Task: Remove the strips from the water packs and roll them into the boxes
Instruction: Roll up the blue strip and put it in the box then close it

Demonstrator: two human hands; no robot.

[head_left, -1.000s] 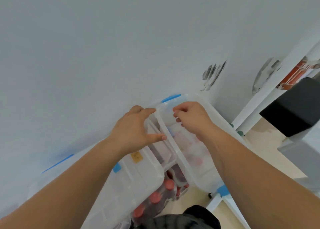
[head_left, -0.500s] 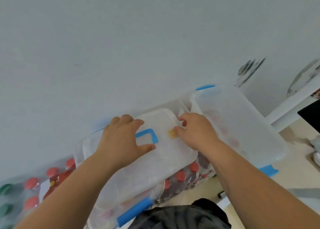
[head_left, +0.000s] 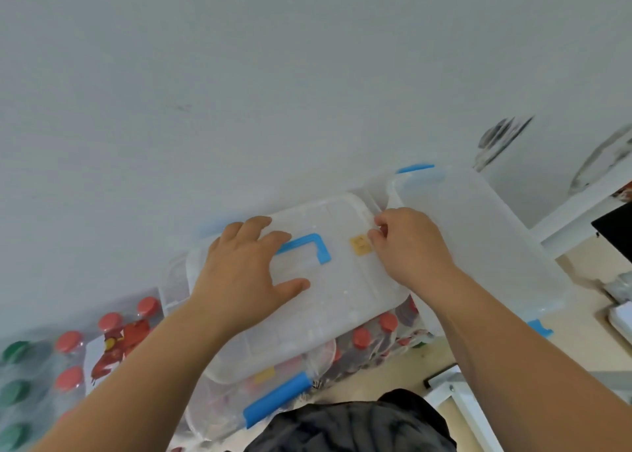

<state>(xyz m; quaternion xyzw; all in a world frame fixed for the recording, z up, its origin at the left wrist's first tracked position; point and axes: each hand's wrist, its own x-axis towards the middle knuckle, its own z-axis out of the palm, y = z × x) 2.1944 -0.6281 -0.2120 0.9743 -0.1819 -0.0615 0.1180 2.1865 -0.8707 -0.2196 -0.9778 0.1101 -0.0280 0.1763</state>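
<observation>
A translucent box lid (head_left: 335, 301) with a blue handle (head_left: 309, 248) and a small yellow sticker (head_left: 359, 244) lies over a clear box (head_left: 219, 407) with a blue latch (head_left: 277, 398). My left hand (head_left: 246, 267) rests flat on the lid, its fingers over the handle's left end. My right hand (head_left: 408, 246) pinches the lid's far right edge beside the sticker. A second clear box (head_left: 485, 239) stands to the right against the wall. Shrink-wrapped water packs with red caps (head_left: 379, 332) lie under the boxes. No strip is visible.
More wrapped bottles with red caps (head_left: 109, 342) and green caps (head_left: 15, 390) lie at the lower left. A pale wall (head_left: 273, 92) fills the upper view. A white frame (head_left: 581, 209) and a dark object (head_left: 615, 233) stand at the right. My dark clothing (head_left: 352, 427) shows at the bottom.
The view swung left and down. The lid with the blue handle came into sight under both hands; my hands shifted from the rim between the boxes onto this lid.
</observation>
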